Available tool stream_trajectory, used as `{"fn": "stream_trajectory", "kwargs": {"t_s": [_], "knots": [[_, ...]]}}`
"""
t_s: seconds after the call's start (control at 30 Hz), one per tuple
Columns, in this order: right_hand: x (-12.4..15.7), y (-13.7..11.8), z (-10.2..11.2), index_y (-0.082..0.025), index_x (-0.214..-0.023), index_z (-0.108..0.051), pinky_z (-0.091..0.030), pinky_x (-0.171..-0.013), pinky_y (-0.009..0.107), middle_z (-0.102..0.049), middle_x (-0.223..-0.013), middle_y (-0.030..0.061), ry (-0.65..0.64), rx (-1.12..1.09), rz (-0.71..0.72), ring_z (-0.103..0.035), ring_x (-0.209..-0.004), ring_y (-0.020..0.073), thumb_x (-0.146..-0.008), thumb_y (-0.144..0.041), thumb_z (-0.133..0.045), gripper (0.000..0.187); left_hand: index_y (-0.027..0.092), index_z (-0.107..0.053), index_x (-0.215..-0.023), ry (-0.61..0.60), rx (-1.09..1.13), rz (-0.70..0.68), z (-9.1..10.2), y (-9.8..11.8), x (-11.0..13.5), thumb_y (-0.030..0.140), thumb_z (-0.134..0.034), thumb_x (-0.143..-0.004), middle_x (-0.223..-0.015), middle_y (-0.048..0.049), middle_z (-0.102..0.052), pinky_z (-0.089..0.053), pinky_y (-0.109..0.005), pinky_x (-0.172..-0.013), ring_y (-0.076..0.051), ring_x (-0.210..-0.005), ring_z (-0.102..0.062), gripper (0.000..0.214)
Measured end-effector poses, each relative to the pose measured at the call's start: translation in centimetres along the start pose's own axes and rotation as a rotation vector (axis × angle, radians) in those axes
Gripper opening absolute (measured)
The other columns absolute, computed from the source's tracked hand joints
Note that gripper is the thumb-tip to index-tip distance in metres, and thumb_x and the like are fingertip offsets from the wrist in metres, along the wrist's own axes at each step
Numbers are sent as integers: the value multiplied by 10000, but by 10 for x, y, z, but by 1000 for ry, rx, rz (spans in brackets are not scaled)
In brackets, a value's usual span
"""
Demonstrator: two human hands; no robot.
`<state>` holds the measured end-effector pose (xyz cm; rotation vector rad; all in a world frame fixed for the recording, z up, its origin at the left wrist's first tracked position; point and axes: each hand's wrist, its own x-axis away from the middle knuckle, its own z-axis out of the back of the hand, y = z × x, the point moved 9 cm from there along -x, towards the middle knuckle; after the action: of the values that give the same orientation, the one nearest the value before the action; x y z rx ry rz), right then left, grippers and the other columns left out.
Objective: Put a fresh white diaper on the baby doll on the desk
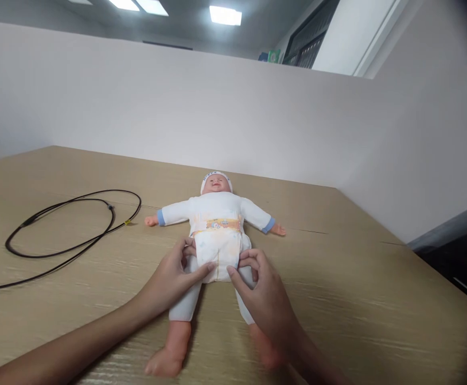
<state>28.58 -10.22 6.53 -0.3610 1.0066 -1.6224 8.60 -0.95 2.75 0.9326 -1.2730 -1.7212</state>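
Observation:
A baby doll (216, 185) in a white cap and a white suit with blue cuffs lies on its back, arms spread and feet toward me. Around its hips sits a white diaper (217, 246) with an orange printed band at the waist. My left hand (181, 270) grips the diaper's left edge, thumb on the front and fingers curled at the side by the leg. On the opposite edge my right hand (259, 280) holds the diaper in a similar way, its thumb near the lower front. Part of the doll's right-side leg is hidden behind my right hand.
A looped black cable (93, 240) lies on the wooden table (357, 299) to the left. A pale partition wall (157, 101) rises behind the table and along its right side. A dark object (458, 256) stands beyond the right edge.

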Motion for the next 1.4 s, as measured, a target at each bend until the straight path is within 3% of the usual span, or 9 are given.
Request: {"fn": "stream_trajectory", "kwargs": {"t_s": [0.17, 0.33, 0.47, 0.6, 0.97, 1.1, 1.23, 1.4], "knots": [[6, 7, -2, -250, -1078, -623, -530, -944, 428, -814, -1029, 56, -13, -36, -38, -739, -1052, 295, -945, -416, -742, 244, 235, -652, -1193, -79, 15, -3, -1, -5, 7, 527, -812, -942, -1190, -63, -794, -570, -413, -991, -277, -1128, -746, 417], [8, 3, 3, -255, -1001, -700, -503, -957, 466, -800, -1038, 60, -10, 62, -52, -698, -1071, 318, -949, -363, -759, 134, 233, -663, -1194, -128, -11, -4, -3, -6, 10, 555, -796, -951, -1211, -67, -801, -572, -438, -1020, -298, -1159, -744, 425], [9, 3, 3, -267, -1012, -717, -488, -961, 471, -806, -1002, 46, -28, 83, -56, -684, -1096, 331, -961, -362, -769, 120, 242, -625, -1234, -110, -54, -26, -3, -10, 11, 563, -796, -940, -1236, -74, -800, -588, -434, -1014, -299, -1177, -748, 468], [10, 2, 5, -244, -1051, -661, -497, -979, 443, -799, -1068, 47, 28, 35, -30, -700, -1091, 302, -919, -351, -817, 231, 251, -585, -1241, -38, -93, -35, 4, -11, 16, 589, -795, -926, -1123, -59, -818, -590, -436, -987, -288, -1085, -768, 508], [11, 0, 1, -263, -1015, -791, -482, -951, 441, -764, -1042, 73, -48, 150, -44, -646, -1071, 323, -1006, -439, -743, 183, 243, -725, -1240, -29, -263, -34, 6, -5, 22, 628, -716, -945, -1204, -87, -807, -547, -479, -1003, -319, -1089, -697, 485], [10, -3, -1, -247, -985, -778, -478, -957, 426, -765, -1034, 74, -60, 132, -38, -642, -1082, 318, -998, -431, -754, 186, 243, -673, -1243, 1, -282, -31, 6, -7, 24, 635, -738, -931, -1258, -98, -791, -509, -513, -1069, -338, -1147, -681, 505], [6, -5, -1, -243, -974, -779, -464, -935, 403, -773, -1031, 71, -70, 147, -37, -646, -1063, 308, -995, -441, -762, 199, 270, -607, -1314, 18, -357, -41, 5, -5, 29, 629, -725, -952, -1369, -72, -754, -375, -575, -1204, -353, -1275, -640, 523], [0, -9, 0, -245, -838, -753, -424, -899, 388, -763, -915, 49, -91, 185, -22, -634, -1041, 309, -1006, -473, -747, 284, 297, -697, -1320, 19, -422, 18, 7, -12, 29, 629, -697, -953, -1374, -50, -766, -388, -561, -1183, -385, -1309, -611, 495]]}}
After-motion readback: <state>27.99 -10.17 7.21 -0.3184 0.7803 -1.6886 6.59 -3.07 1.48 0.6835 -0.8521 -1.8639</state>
